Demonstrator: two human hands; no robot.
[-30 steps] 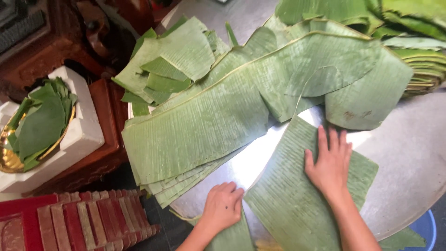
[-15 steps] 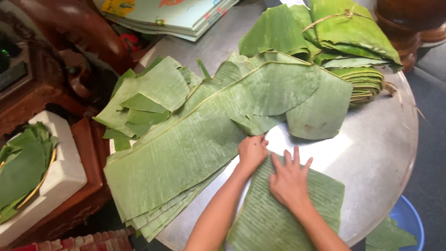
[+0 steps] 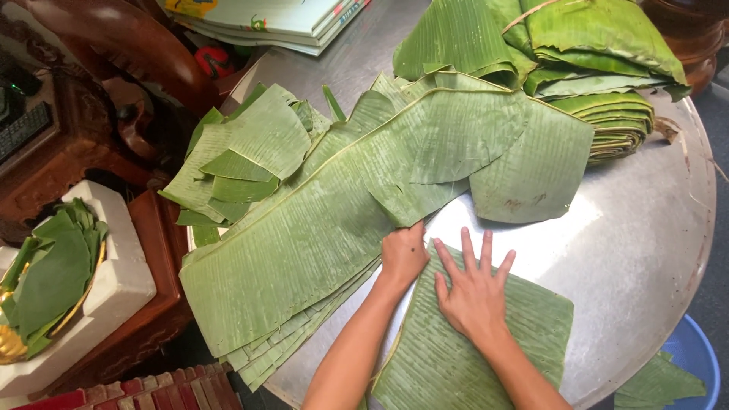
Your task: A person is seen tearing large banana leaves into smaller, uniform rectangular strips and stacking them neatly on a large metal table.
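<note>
My right hand [image 3: 472, 287] lies flat, fingers spread, on a cut square of banana leaf [image 3: 471, 349] at the near edge of a round metal table [image 3: 645, 228]. My left hand [image 3: 403, 253] rests with curled fingers at the far left corner of that piece, touching the edge of a long banana leaf [image 3: 319, 228] that tops a stack running diagonally across the table. Whether the left fingers pinch a leaf edge is hidden.
Smaller leaf scraps [image 3: 243, 159] lie at the table's left. Folded leaf bundles [image 3: 577, 61] sit at the back right, books [image 3: 266, 19] at the back. A white block holding a bowl of leaves [image 3: 53, 281] stands left on dark wooden furniture. A blue tub [image 3: 695, 357] sits low right.
My left hand moved up from the near edge to the far corner of the square piece, beside my right hand. The view shifted so the table sits lower and closer.
</note>
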